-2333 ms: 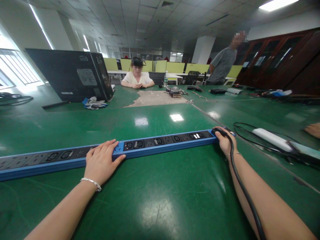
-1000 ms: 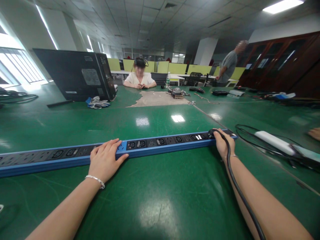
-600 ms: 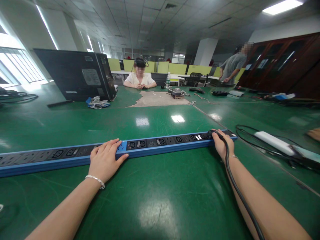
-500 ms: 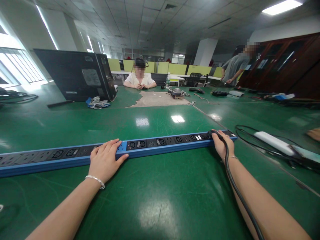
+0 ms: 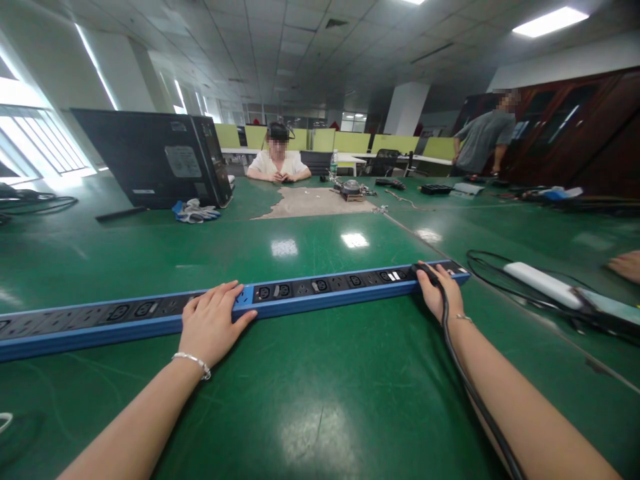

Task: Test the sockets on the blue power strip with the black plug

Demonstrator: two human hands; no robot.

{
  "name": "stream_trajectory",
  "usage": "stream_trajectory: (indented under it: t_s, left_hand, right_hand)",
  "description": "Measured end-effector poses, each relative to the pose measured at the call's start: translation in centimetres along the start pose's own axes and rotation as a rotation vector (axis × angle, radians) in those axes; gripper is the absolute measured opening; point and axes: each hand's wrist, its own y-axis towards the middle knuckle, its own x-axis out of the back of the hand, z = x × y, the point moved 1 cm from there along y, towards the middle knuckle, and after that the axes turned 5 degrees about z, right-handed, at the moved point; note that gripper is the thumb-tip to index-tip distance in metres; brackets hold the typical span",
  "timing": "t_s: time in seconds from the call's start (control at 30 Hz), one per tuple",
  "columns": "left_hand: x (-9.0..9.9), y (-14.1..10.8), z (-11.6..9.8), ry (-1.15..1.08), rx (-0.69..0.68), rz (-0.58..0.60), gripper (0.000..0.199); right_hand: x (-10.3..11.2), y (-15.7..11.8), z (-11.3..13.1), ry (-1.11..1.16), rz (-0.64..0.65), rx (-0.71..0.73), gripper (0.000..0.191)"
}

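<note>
A long blue power strip (image 5: 300, 305) with black sockets lies across the green table (image 5: 320, 373). My left hand (image 5: 211, 323) rests over its middle, thumb on the near edge and fingers across the top, closed around the strip. Near the strip's right end, my right hand (image 5: 443, 290) is closed on a black plug (image 5: 423, 269) at the sockets. Whether the plug is seated is hidden by the fingers. Its black cable (image 5: 465, 380) runs down along my right forearm.
Black computer case (image 5: 160, 160) and gloves (image 5: 196, 211) stand back left. White power strip (image 5: 545, 285) with black cables lies right; another person's hand (image 5: 625, 265) is at the right edge. A seated person (image 5: 279, 163) faces the table; another (image 5: 483, 147) stands back right.
My right hand and the plug have shifted slightly left in the view. The standing person at the back right has turned and moved a little right. My left hand stays on the strip.
</note>
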Motion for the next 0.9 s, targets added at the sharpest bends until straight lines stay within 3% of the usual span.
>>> stream_trajectory:
  t_s: [0.23, 0.43, 0.5, 0.77, 0.9]
  left_hand:
    - [-0.1, 0.0, 0.0, 0.005, -0.006, -0.006, 0.052]
    - [-0.1, 0.0, 0.0, 0.012, -0.001, -0.002, 0.051]
    - [-0.1, 0.0, 0.0, 0.013, 0.004, 0.007, 0.051]
    - [-0.1, 0.1, 0.1, 0.004, 0.010, 0.019, 0.053]
    - [-0.1, 0.0, 0.0, 0.008, 0.010, 0.008, 0.053]
  right_hand:
    - [0.1, -0.1, 0.5, 0.078, -0.005, -0.014, 0.038]
    - [0.8, 0.3, 0.8, 0.296, -0.224, -0.109, 0.048]
    - [0.9, 0.1, 1.4, 0.323, -0.245, -0.105, 0.049]
    - [-0.3, -2.2, 7.5, 0.368, 0.001, 0.058, 0.042]
    - [-1.1, -2.5, 8.7, 0.330, 0.051, 0.065, 0.042]
